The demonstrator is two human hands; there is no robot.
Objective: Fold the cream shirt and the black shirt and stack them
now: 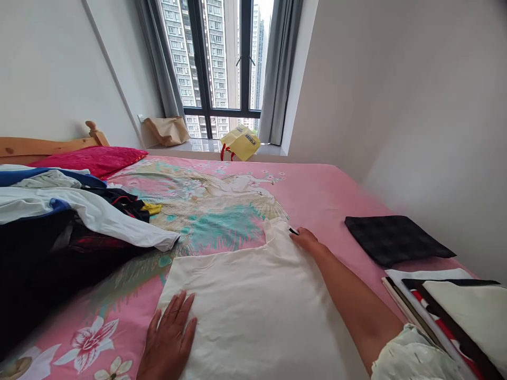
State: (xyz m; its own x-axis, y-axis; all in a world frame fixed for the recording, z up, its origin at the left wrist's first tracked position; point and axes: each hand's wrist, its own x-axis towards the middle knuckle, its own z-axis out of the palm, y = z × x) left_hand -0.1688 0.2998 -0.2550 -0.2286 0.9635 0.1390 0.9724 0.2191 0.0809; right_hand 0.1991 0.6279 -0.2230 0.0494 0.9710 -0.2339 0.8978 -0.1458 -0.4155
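Note:
A cream-white garment lies spread flat on the pink flowered bedsheet in front of me. My left hand rests flat on its near left edge, fingers stretched out and apart. My right hand reaches across to the garment's far right corner, next to a strap, with the fingers curled down on the cloth there. Whether they pinch the fabric I cannot make out.
A heap of mixed clothes covers the bed's left side, with a red pillow behind. A folded black cloth and a stack of folded garments lie at right. A yellow bag and brown paper bag sit on the windowsill.

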